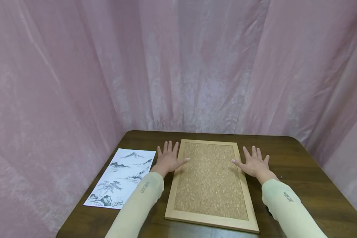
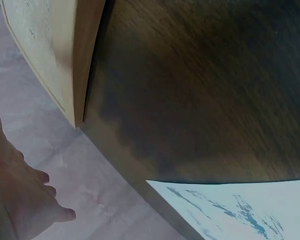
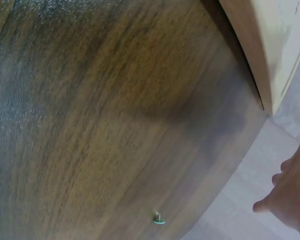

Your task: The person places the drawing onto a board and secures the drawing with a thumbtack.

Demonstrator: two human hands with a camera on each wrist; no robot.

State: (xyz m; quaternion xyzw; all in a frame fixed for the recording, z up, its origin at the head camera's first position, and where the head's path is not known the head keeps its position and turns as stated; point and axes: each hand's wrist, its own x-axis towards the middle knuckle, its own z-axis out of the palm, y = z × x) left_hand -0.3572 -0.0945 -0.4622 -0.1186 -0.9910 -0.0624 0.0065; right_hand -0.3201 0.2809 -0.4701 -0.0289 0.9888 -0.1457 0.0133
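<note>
A cork board in a pale wooden frame lies on the brown table between the two hands. My left hand, fingers spread, hovers by the board's left side, its thumb overlapping the frame in the head view. On the opposite side my right hand is likewise spread, its thumb over the right frame edge. Neither hand holds anything. Both wrist views show shadows on the tabletop beside the board. Left of the left hand lies a white paper printed with an ink landscape of mountains and trees.
A small pin with a flat round head lies on the table to the right of the right hand. Pink curtains hang behind the table and along both sides.
</note>
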